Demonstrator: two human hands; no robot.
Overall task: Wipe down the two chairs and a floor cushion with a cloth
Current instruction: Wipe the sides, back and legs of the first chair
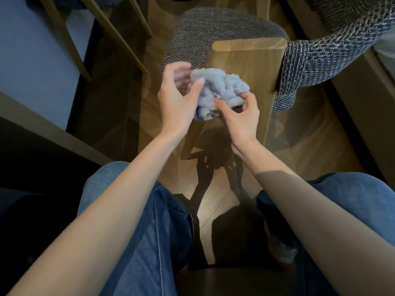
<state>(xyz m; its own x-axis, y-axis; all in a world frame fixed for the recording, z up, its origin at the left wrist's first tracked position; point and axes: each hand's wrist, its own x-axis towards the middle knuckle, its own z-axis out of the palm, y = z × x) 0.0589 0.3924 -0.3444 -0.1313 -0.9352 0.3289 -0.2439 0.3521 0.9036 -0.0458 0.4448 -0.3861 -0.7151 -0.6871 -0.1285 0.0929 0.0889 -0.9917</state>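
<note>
1. Denim-clad knees [149,231] fill the bottom of the view, with both bare forearms reaching forward over them; between the legs lies a wooden floor [213,201] crossed by shadow.
2. Ahead, the cloth [220,92] is a pale blue, fluffy wad, bunched up in the air between the two hands, just in front of the wooden backrest [250,60] of the nearest chair; whether it touches the wood I cannot tell.
3. The right hand [239,118] is closed on the lower edge of the cloth, thumb and fingers pinching the folds; the left hand [179,97] has its thumb pressed on the near side of the wad while its fingers are blurred and look partly spread, so it seems to be regathering rather than gripping hard.
4. Handling, as I judge it: the cloth is light, soft and limp, with a nap that should not slip; it will sag or unfold if held by one corner, so it is best taken as a palm-sized pad, folds tucked inward, fingers spread flat behind it.
5. The backrest looks stiff and smooth and should take firm strokes; the woven seat [192,35] beyond it is textured and may snag the fluff, so lighter passes seem wise.
6. A second woven cushion or seat [320,54] lies just beside the backrest on the right; more chair legs [70,39] stand at upper left.
</note>
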